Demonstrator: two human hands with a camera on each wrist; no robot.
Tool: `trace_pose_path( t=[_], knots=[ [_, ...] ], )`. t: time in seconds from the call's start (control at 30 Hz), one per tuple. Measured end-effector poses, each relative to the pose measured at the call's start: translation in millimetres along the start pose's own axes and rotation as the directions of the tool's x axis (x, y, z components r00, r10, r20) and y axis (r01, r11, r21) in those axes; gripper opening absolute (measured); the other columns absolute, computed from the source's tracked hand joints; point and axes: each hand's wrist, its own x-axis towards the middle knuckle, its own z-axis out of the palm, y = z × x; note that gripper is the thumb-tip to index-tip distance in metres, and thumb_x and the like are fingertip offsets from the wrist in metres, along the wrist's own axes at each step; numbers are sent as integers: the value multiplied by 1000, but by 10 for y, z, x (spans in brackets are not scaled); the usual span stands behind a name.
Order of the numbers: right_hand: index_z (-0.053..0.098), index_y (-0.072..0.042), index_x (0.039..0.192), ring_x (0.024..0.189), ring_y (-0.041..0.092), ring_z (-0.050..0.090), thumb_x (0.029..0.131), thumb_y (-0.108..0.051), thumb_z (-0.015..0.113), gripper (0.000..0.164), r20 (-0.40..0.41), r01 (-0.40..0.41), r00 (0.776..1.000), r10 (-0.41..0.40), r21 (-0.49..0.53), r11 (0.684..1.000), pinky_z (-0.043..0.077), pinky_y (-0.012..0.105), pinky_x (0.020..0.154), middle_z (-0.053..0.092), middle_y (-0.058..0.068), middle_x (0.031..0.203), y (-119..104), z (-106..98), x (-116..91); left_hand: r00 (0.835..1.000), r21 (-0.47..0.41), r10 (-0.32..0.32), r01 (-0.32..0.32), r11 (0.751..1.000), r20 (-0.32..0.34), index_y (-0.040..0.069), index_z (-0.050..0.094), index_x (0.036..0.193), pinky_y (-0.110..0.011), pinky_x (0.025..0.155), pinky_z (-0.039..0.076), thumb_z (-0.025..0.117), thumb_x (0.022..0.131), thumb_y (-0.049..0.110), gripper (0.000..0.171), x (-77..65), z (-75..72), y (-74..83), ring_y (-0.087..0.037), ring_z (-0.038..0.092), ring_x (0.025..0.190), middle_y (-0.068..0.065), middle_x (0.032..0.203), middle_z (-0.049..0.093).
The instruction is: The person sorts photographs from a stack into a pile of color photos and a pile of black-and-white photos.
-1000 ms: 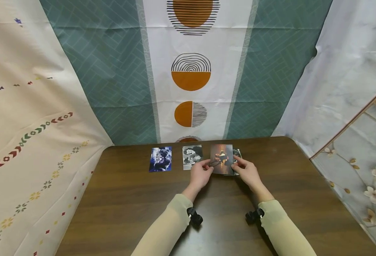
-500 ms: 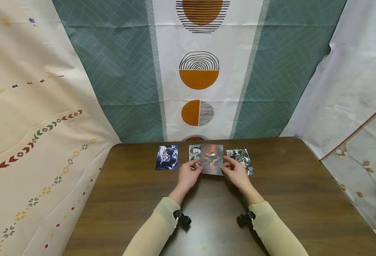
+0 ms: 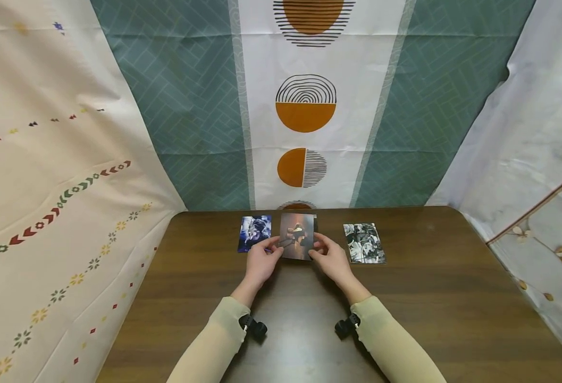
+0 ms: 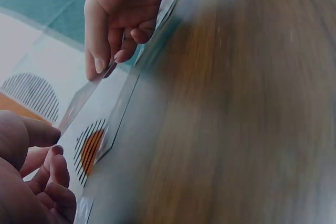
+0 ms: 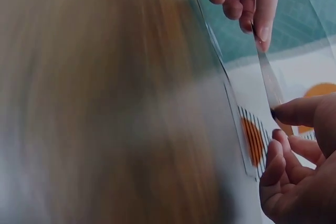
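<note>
Both hands hold a photo card (image 3: 297, 236) with a dim orange-brown picture, raised above the table. My left hand (image 3: 260, 263) pinches its left edge between thumb and fingers, and my right hand (image 3: 332, 260) pinches the right edge. In the left wrist view the card (image 4: 79, 103) appears nearly edge-on, apart from the tabletop. Just left lies a blue-and-white photo card (image 3: 254, 231), its lower right corner covered by my left hand. A black-and-white photo card (image 3: 364, 243) lies to the right. Behind the held card, another black-and-white card is almost wholly hidden.
The brown wooden table (image 3: 429, 298) reaches back to a hanging green-and-white cloth (image 3: 199, 133). A cream patterned cloth (image 3: 70, 239) hangs at the left, and a pale flowered one (image 3: 544, 213) at the right. Each wrist wears a small black camera (image 3: 257, 329).
Both hands have carried the held card left, from over the right black-and-white card to in front of the middle one. The right card has come into full view. The head view has shifted slightly.
</note>
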Motion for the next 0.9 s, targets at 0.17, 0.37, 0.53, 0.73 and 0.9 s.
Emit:
trace_pose_path(
  t=[0.17, 0.37, 0.53, 0.73, 0.9],
  knots=[
    [63, -3, 148, 97, 26, 69, 92, -8, 78, 59, -7, 33, 999, -33, -7, 999, 54, 41, 87, 73, 13, 113, -89, 200, 18, 999, 32, -13, 14, 999, -31, 1, 77, 128, -26, 61, 43, 79, 95, 10, 34, 8, -140, -98, -11, 52, 63, -3, 87, 67],
    [61, 0, 148, 96, 27, 70, 90, -9, 79, 62, 14, 70, 997, -69, -10, 998, 55, 44, 89, 72, 15, 115, -172, 420, 10, 997, 10, -48, 49, 999, -65, 1, 77, 127, -25, 61, 43, 80, 93, 9, 35, -38, -302, -189, -12, 53, 66, -3, 86, 66],
    [60, 1, 149, 94, 25, 70, 89, -10, 81, 65, 36, 67, 997, -66, -20, 998, 55, 43, 87, 71, 14, 115, -223, 576, -2, 994, 7, -67, 68, 998, -81, 1, 76, 129, -25, 59, 42, 79, 92, 7, 37, -69, -436, -227, -12, 52, 65, -4, 87, 65],
    [60, 3, 147, 92, 21, 66, 88, -9, 81, 64, 66, 85, 994, -84, -12, 996, 54, 40, 86, 70, 13, 114, -327, 750, 26, 990, 25, -91, 94, 995, -111, 2, 76, 131, -25, 62, 40, 79, 92, 8, 39, -97, -608, -256, -13, 51, 68, -6, 92, 64],
    [61, 4, 145, 91, 17, 63, 88, -11, 80, 62, 94, 100, 991, -96, -37, 994, 52, 36, 86, 70, 12, 116, -409, 887, 64, 984, 7, -117, 119, 993, -136, 1, 74, 132, -24, 61, 40, 79, 92, 8, 41, -125, -729, -317, -11, 51, 69, -6, 93, 63]
  ],
)
